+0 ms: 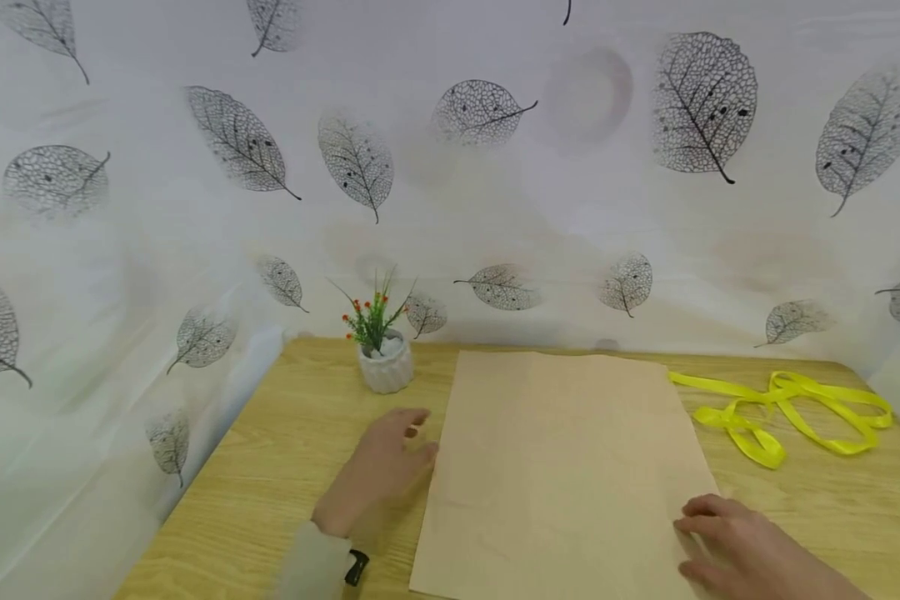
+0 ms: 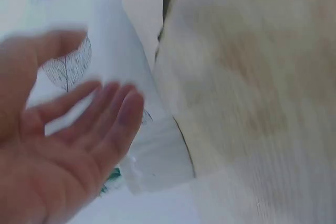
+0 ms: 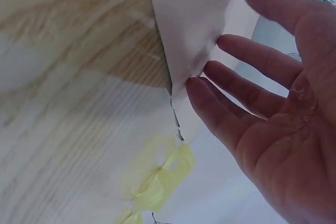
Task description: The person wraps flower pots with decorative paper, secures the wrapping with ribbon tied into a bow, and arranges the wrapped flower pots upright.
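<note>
A large sheet of tan paper (image 1: 570,467) lies flat on the wooden table (image 1: 270,467). Beside its left edge hovers my left hand (image 1: 382,467), fingers bent loosely and thumb tip close to the edge. The left wrist view shows that hand's palm and spread fingers (image 2: 110,129) with nothing between them. My right hand (image 1: 750,550) is at the sheet's lower right edge, fingertips touching the paper. From the right wrist camera, its fingers (image 3: 252,87) look extended and slightly apart, with the tips against the sheet (image 3: 194,14).
A loosely looped yellow ribbon (image 1: 832,408) lies right of the sheet, one end reaching its upper right corner. Behind the left hand stands a small white pot (image 1: 386,371) with a green plant (image 1: 375,325) bearing red dots. A leaf-patterned sheet (image 1: 450,192) covers the wall behind.
</note>
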The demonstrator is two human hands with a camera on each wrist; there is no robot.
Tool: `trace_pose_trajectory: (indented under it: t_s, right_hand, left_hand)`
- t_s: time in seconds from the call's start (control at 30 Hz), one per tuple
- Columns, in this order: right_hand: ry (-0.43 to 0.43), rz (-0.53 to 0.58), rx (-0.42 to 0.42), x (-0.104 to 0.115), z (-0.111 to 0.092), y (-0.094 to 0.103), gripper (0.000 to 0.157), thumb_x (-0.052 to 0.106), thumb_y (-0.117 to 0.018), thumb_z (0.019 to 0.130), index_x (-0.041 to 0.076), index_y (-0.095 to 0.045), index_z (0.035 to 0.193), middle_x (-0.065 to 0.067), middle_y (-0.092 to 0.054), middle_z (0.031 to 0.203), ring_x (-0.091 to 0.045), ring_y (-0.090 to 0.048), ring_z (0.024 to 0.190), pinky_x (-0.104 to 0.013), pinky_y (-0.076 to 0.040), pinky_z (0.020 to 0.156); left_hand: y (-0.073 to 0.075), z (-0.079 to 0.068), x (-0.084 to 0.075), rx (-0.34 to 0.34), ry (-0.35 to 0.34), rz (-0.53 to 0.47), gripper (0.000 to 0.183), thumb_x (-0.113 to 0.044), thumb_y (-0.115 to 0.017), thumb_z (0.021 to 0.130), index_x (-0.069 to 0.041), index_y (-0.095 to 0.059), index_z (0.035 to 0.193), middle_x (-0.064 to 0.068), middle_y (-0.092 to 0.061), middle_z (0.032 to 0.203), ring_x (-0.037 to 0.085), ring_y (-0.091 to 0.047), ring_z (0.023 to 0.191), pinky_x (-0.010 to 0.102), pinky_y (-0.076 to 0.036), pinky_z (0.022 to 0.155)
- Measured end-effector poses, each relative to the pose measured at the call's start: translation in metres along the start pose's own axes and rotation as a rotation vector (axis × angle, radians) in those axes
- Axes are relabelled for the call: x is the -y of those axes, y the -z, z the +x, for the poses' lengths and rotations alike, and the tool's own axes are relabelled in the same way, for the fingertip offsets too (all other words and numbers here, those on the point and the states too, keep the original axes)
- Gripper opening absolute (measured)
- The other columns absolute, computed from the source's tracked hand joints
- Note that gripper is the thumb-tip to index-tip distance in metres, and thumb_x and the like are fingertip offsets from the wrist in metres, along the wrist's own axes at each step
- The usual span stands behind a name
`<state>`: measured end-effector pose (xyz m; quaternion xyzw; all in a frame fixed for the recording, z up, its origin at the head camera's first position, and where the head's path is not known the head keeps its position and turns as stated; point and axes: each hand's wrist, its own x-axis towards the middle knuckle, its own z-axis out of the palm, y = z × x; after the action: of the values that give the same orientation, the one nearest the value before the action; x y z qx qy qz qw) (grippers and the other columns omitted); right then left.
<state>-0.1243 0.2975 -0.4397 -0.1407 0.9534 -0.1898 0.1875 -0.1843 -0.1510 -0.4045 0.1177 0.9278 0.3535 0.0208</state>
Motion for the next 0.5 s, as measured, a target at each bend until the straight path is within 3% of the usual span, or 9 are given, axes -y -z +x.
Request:
trace_pose_trajectory:
  t_s: [0.13,0.23,0.5]
  right_hand:
    - [-0.029,0.049,0.075,0.0,-0.003,-0.001,0.052,0.043,-0.08,0.085,0.009,-0.071,0.124,-0.023,-0.061,0.135,-0.044,-0.06,0.118,-0.064,-0.053,0.092]
    - [0.001,0.029,0.084,-0.003,-0.006,-0.004,0.054,0.044,-0.078,0.088,0.008,-0.068,0.127,-0.029,-0.056,0.139,-0.051,-0.058,0.12,-0.067,-0.051,0.092]
    - [0.012,0.02,0.072,-0.006,-0.01,-0.008,0.057,0.046,-0.074,0.091,0.007,-0.066,0.131,-0.031,-0.053,0.144,-0.052,-0.056,0.122,-0.067,-0.052,0.091]
  left_hand:
    - [0.016,0.012,0.011,-0.221,0.135,-0.081,0.046,-0.023,-0.069,0.098,0.001,-0.059,0.137,0.019,-0.068,0.128,0.034,-0.069,0.112,0.045,-0.059,0.09]
    - [0.027,0.022,0.018,-0.328,0.175,-0.079,0.05,-0.026,-0.067,0.099,0.005,-0.057,0.137,0.022,-0.067,0.127,0.037,-0.069,0.112,0.049,-0.059,0.092]
    - [0.037,0.049,0.041,-0.428,0.227,-0.135,0.064,-0.034,-0.067,0.098,0.002,-0.047,0.147,0.022,-0.058,0.137,0.04,-0.061,0.124,0.053,-0.054,0.099]
